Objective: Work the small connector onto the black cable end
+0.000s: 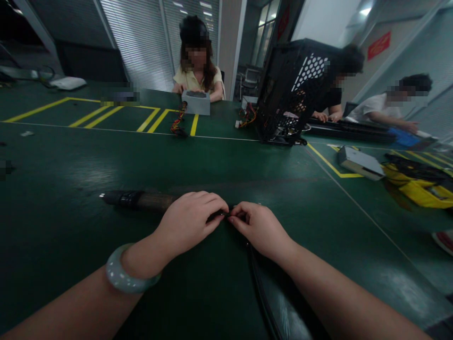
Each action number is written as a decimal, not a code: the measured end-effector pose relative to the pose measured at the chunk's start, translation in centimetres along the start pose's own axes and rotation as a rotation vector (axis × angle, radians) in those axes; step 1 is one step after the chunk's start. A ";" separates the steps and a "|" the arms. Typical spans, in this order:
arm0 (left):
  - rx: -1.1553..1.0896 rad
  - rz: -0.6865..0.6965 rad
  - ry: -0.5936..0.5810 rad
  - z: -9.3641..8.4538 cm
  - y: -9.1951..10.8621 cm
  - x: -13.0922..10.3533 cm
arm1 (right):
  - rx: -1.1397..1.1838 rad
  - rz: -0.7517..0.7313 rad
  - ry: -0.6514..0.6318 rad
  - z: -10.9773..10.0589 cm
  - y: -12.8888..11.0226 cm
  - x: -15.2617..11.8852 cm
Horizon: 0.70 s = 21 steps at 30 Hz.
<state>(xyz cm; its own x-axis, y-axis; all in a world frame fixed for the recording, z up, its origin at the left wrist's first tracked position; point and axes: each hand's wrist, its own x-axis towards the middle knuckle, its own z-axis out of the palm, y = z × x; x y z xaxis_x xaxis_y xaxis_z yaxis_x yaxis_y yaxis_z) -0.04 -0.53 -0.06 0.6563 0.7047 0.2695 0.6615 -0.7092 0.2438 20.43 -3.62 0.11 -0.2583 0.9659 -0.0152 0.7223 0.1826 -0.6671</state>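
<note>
My left hand [193,217] is closed in a pinch, its fingertips almost meeting those of my right hand [260,229], which pinches too. Something thin and dark sits between the two sets of fingertips, too small to name. Partly behind my left hand lies a dark rod-shaped tool [138,200] with a brown middle, black wrapping and a shiny metal tip pointing left. From beneath my right hand a black cable [260,288] runs down toward the near edge of the view. Where the cable's upper end goes is hidden by the hand.
Beyond the green table [88,165] a person sits behind a grey power supply [196,103] with coloured wires. A black computer case [293,89] stands right of it. Farther right are a grey metal box [361,163], a yellow bag [428,191] with black cables, and two more people.
</note>
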 end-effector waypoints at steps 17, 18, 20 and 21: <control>0.025 -0.020 0.027 0.0 0.1 -0.1 | -0.011 -0.011 0.008 0.1 0.1 0.1; 0.025 -0.016 0.021 0.0 0.1 -0.1 | -0.010 -0.009 0.007 0.0 0.1 0.1; 0.022 -0.011 0.012 0.0 0.1 0.0 | -0.007 -0.003 0.008 0.0 0.0 0.1; 0.020 -0.011 0.009 0.0 0.1 0.0 | -0.006 -0.001 0.009 0.0 0.0 0.1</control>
<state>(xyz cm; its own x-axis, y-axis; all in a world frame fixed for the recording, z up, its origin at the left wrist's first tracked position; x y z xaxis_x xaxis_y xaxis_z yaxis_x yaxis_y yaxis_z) -0.03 -0.61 -0.04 0.6457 0.7122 0.2755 0.6757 -0.7009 0.2284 20.39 -3.57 0.09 -0.2529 0.9675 -0.0078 0.7256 0.1843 -0.6629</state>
